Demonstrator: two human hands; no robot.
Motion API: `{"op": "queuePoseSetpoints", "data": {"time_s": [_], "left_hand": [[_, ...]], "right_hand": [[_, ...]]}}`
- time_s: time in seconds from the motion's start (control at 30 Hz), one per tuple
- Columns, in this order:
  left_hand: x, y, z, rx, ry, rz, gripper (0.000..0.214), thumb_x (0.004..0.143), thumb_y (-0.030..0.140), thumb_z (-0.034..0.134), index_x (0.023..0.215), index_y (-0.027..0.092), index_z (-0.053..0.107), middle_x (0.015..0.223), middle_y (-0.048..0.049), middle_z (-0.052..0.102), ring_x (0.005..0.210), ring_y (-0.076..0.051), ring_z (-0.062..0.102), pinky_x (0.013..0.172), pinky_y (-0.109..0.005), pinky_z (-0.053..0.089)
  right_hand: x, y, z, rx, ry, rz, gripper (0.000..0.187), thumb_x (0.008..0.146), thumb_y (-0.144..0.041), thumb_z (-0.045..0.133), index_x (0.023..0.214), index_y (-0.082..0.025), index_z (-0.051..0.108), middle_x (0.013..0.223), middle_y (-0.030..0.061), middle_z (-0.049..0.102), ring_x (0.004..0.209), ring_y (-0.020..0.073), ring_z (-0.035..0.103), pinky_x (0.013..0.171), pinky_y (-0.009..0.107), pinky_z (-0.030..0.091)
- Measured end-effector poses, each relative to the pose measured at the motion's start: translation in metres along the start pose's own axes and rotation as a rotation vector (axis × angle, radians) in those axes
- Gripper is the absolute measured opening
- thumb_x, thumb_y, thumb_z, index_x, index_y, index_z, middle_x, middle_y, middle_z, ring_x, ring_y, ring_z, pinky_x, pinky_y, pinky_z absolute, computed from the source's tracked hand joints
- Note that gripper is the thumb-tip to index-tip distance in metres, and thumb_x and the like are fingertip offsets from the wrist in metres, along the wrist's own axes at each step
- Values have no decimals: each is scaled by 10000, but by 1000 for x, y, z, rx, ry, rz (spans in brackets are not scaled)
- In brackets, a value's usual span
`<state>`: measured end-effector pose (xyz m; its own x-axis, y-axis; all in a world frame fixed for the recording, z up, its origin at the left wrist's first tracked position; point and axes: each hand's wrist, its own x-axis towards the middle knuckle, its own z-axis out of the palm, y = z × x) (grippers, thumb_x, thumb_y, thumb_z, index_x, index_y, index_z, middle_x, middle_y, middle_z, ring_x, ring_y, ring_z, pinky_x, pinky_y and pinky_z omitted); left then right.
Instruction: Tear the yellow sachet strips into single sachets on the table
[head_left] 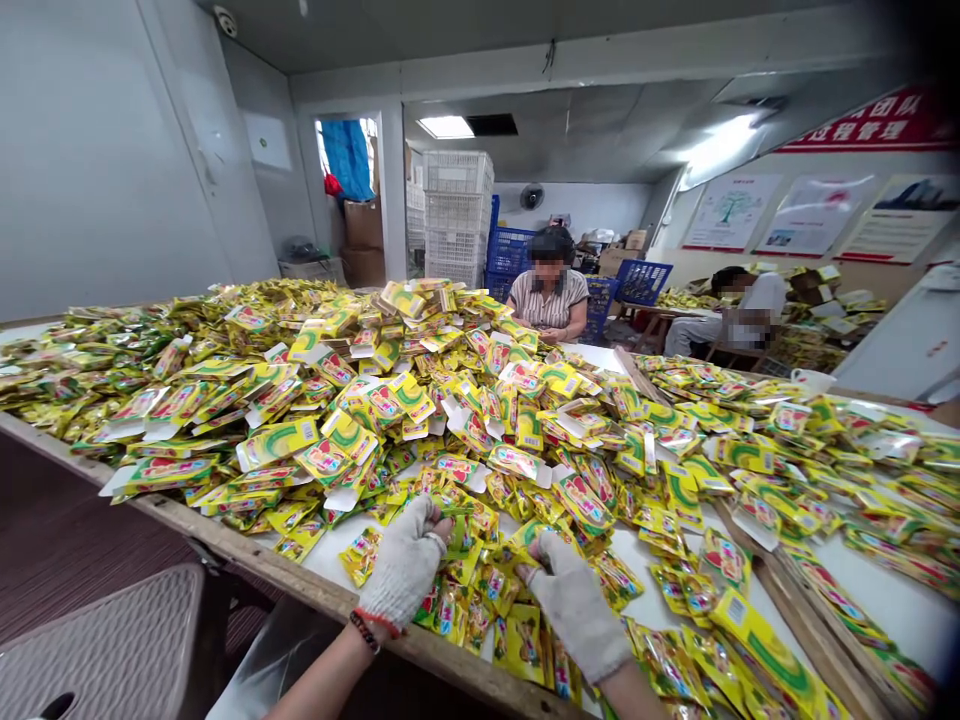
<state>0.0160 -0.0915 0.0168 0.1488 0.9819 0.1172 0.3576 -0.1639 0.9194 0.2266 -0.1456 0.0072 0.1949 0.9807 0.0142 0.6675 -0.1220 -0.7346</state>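
Both my hands wear white knit gloves. My left hand [405,565] rests on the near edge of a heap of yellow-green sachets [420,400], its fingers curled round a few of them. My right hand [574,600] lies just to the right, fingers bent down onto more small yellow sachets [517,640] near the table's front edge. What exactly sits inside each grip is partly hidden by the gloves. Flat yellow cartons [277,440] are mixed into the heap.
The white table [892,600] has a wooden front rim [225,545] and wooden slats [795,590] at right. A seated person [550,295] works at the far side, another person [739,305] sits further right. White crates [457,215], blue baskets and boxes stand behind. A mesh stool [105,640] sits lower left.
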Motion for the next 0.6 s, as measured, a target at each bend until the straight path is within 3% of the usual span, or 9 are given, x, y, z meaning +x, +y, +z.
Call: {"op": "queuePoseSetpoints", "data": {"time_s": [0.2,0.33,0.47,0.53,0.6], "left_hand": [[-22,13,35,-283,-286,-91,290,755,440,643,775,216,459,641,75,420,567,-90,412,522,-206,319],[-30,20,47,-401,-295,-120,352,647,336,742,742,212,427,678,76,383,602,-78,367,550,-204,310],[-35,25,44,-264,-331,-103,292,677,260,702,740,214,420,648,80,387,576,-77,375,523,-197,316],[-32,25,35,-70,-318,-42,224,736,259,663,758,216,444,631,79,426,560,-84,421,512,-192,342],[-19,23,15,212,-214,69,109,814,259,593,789,217,496,666,57,503,611,-108,498,560,-206,397]], "right_hand": [[-24,-1,-23,227,-100,13,115,731,-303,619,761,-202,573,666,-29,599,617,138,549,562,227,428],[-28,-1,-20,347,-78,26,218,699,-337,645,860,-197,608,772,17,680,712,189,635,645,268,513],[-26,-1,-8,359,-103,36,466,688,-394,667,1104,-187,648,1089,96,727,1029,278,666,885,331,530],[-24,0,-5,311,-131,66,436,679,-422,672,1053,-198,692,1064,91,745,1049,305,667,891,342,538],[-23,6,-4,283,-132,98,397,681,-445,668,1000,-215,720,1048,79,755,1067,320,666,896,352,548]]}}
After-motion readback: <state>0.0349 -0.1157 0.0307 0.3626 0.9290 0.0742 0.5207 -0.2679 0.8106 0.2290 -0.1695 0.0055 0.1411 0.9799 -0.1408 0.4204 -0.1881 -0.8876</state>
